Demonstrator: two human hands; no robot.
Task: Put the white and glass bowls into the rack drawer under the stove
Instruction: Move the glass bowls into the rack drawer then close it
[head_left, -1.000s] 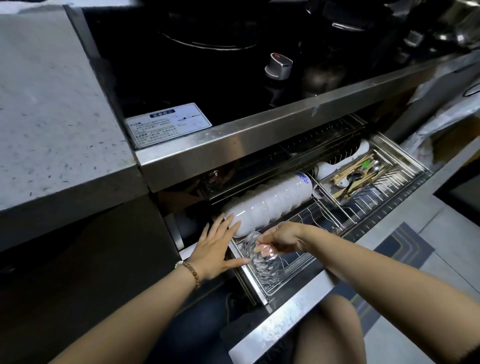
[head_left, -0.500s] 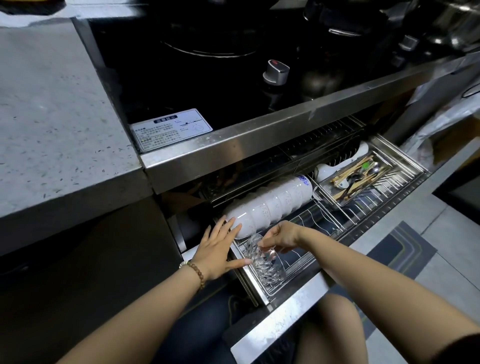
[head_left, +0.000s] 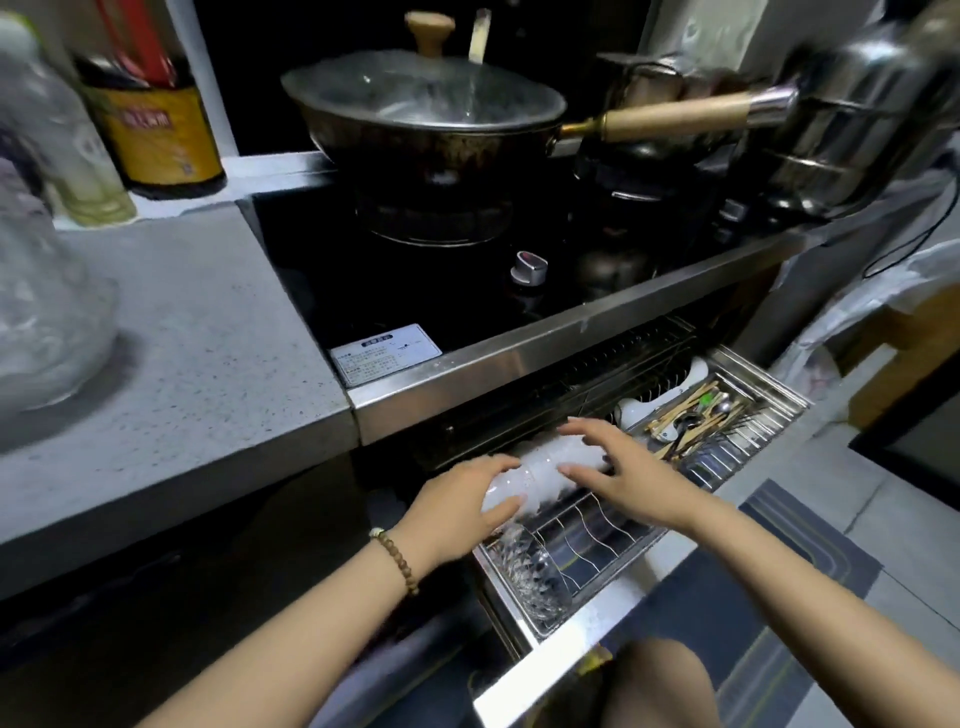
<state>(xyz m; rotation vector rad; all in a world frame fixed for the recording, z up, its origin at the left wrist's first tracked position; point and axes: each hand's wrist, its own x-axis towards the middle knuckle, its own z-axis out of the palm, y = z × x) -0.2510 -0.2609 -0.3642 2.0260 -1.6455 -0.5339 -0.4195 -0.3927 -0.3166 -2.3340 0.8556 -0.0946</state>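
The rack drawer (head_left: 618, 582) under the stove is pulled out. A row of white bowls (head_left: 545, 467) lies on its side in the drawer's back left part. A glass bowl (head_left: 535, 571) stands on edge in the wire rack at the front left corner, free of both hands. My left hand (head_left: 462, 504) rests with spread fingers on the left end of the white bowls. My right hand (head_left: 618, 467) hovers over their right end, fingers spread and straight; whether it touches them is unclear.
A cutlery tray (head_left: 696, 415) with chopsticks and spoons fills the drawer's right part. On the stove (head_left: 441, 270) stand a lidded wok (head_left: 421, 114) and a steel pot (head_left: 852, 119). Bottles (head_left: 156, 119) stand at the back of the grey counter (head_left: 156, 338). My knee (head_left: 654, 680) is below the drawer front.
My right hand let go of the glass bowl, which now stands in the rack, and moved up over the white bowls. My left hand shifted onto them. The camera tilted up.
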